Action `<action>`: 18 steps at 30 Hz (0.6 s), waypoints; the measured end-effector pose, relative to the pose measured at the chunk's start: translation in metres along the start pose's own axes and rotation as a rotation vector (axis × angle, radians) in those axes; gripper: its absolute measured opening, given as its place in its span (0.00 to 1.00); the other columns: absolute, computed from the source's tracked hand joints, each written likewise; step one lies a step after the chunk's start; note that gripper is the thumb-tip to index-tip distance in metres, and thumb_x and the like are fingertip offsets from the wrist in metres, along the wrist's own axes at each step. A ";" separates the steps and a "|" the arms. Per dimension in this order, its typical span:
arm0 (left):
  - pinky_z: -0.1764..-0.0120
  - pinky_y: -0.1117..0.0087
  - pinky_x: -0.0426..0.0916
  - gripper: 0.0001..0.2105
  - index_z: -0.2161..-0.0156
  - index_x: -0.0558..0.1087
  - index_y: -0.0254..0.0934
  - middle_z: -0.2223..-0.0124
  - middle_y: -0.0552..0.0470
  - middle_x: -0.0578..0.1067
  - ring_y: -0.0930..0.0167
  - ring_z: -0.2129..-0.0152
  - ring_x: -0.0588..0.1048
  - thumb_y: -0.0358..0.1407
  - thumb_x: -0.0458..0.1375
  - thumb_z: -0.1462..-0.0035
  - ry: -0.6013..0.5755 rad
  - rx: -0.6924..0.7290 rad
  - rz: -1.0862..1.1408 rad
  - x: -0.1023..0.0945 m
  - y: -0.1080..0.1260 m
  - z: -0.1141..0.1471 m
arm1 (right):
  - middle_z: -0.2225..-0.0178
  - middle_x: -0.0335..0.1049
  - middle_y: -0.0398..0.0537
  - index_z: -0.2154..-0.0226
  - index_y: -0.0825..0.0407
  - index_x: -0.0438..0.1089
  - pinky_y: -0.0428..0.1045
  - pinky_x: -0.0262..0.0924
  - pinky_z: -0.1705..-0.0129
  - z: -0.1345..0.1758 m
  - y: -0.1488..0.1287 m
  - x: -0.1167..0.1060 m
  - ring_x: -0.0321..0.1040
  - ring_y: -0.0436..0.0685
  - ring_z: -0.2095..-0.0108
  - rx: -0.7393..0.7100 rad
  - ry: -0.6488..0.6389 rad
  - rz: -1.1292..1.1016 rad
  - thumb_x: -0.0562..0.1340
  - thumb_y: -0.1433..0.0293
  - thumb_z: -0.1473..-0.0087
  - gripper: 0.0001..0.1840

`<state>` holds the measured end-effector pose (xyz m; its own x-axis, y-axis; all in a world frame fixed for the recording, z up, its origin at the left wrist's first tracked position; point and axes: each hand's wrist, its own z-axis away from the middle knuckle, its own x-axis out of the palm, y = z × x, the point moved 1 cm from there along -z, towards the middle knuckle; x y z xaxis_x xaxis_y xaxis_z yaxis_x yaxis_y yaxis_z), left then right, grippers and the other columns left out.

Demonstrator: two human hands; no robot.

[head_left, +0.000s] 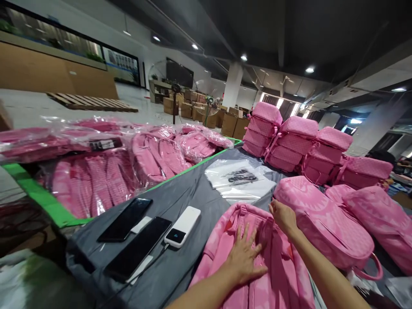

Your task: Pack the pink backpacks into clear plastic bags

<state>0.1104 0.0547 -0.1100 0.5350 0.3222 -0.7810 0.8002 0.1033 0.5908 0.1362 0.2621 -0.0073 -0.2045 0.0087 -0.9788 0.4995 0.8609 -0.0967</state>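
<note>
A pink backpack (225, 240) lies flat on the grey cloth in front of me. My left hand (244, 257) presses on its middle, palm down with fingers spread. My right hand (283, 216) rests at the bag's top right edge, fingers curled at the rim; whether it grips the fabric is unclear. Right beside that hand lies another pink backpack (325, 227).
Two dark phones (127, 219) and a white power bank (183, 226) lie on the grey cloth (180, 193) at the left. Clear plastic bags (240, 178) are stacked ahead. Bagged pink backpacks (106, 171) fill the left; stacked pink backpacks (296, 146) stand at the back right.
</note>
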 end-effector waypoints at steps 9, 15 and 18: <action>0.32 0.36 0.30 0.42 0.27 0.47 0.49 0.26 0.38 0.45 0.46 0.28 0.39 0.55 0.60 0.39 0.075 0.083 -0.062 0.008 -0.015 -0.002 | 0.52 0.75 0.51 0.53 0.54 0.73 0.59 0.68 0.47 -0.175 -0.036 0.097 0.73 0.58 0.53 -0.078 -0.250 -0.139 0.63 0.60 0.34 0.15; 0.32 0.39 0.34 0.37 0.29 0.54 0.43 0.26 0.36 0.48 0.47 0.28 0.40 0.57 0.54 0.36 0.128 0.112 -0.139 0.017 -0.023 -0.005 | 0.63 0.77 0.49 0.59 0.55 0.73 0.51 0.69 0.59 -0.184 -0.035 0.136 0.75 0.53 0.66 -0.067 -0.360 -0.273 0.52 0.53 0.29 0.24; 0.32 0.38 0.36 0.39 0.28 0.52 0.42 0.27 0.34 0.52 0.47 0.28 0.40 0.59 0.52 0.37 0.136 0.102 -0.129 0.018 -0.022 -0.003 | 0.67 0.78 0.47 0.57 0.53 0.70 0.45 0.62 0.71 -0.173 -0.037 0.135 0.71 0.50 0.76 -0.050 -0.354 -0.326 0.47 0.56 0.28 0.22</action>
<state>0.1013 0.0612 -0.1360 0.3904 0.4371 -0.8103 0.8867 0.0585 0.4587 -0.0556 0.3195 -0.1048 -0.0401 -0.4319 -0.9010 0.4143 0.8134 -0.4083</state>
